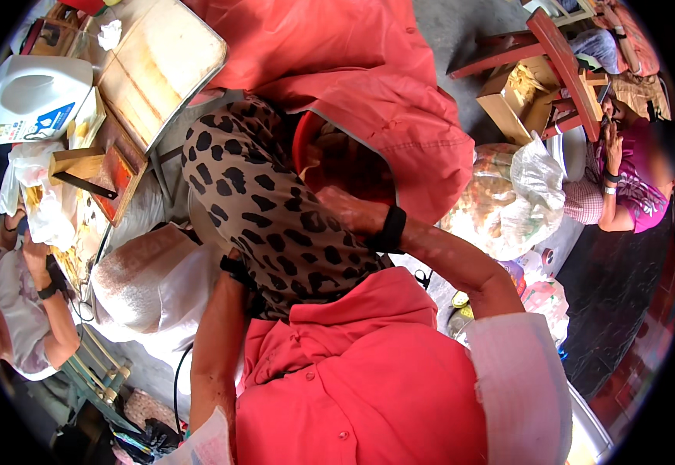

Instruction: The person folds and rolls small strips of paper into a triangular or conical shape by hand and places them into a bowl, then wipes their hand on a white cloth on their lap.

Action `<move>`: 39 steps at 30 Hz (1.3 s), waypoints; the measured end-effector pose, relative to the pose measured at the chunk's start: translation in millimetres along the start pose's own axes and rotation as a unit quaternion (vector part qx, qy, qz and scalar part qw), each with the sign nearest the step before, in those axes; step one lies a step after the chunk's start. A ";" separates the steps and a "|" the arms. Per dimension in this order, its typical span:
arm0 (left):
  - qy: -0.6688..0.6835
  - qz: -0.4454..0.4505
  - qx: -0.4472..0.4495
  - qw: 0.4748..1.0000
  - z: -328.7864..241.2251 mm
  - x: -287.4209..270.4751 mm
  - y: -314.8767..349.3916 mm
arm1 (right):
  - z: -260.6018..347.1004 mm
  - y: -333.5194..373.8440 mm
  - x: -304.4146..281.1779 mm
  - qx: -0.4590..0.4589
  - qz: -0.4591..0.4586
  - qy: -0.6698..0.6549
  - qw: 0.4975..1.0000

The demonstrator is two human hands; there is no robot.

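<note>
Red tub point(302, 145) holds shadowed brownish pieces point(339, 153).

Nothing legible: jug label point(54, 121), shirt lettering point(649, 201) (blurred).

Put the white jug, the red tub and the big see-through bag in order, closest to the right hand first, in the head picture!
From the right hand:
1. Red tub: right by the hand.
2. See-through bag: off to the right.
3. White jug: farthest, at the upper left.
</note>
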State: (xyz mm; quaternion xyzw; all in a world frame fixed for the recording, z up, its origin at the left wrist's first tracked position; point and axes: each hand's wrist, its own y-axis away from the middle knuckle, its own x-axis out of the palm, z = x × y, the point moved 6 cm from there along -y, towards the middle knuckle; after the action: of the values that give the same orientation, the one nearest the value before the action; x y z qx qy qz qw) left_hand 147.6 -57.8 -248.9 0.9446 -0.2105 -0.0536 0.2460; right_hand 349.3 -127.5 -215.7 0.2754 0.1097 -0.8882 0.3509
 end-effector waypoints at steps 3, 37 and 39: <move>0.030 -0.002 -0.008 1.000 1.0 -5.2 4.0 | -1.9 -0.7 2.2 0.016 0.002 -0.019 1.000; 0.535 -0.203 0.127 0.810 -170.4 -172.0 98.0 | 31.6 29.6 -36.1 0.118 -0.190 -0.150 0.963; 0.518 -0.138 0.170 0.827 -200.2 -165.4 122.4 | 29.9 31.7 -33.2 0.116 -0.191 -0.162 0.961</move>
State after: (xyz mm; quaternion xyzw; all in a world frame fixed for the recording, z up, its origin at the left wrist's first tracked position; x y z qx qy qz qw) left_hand -6.6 4.1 -14.8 0.8797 0.0751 0.4468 0.1445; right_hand 378.6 -143.5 -172.3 0.1403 -0.0024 -0.9782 0.1532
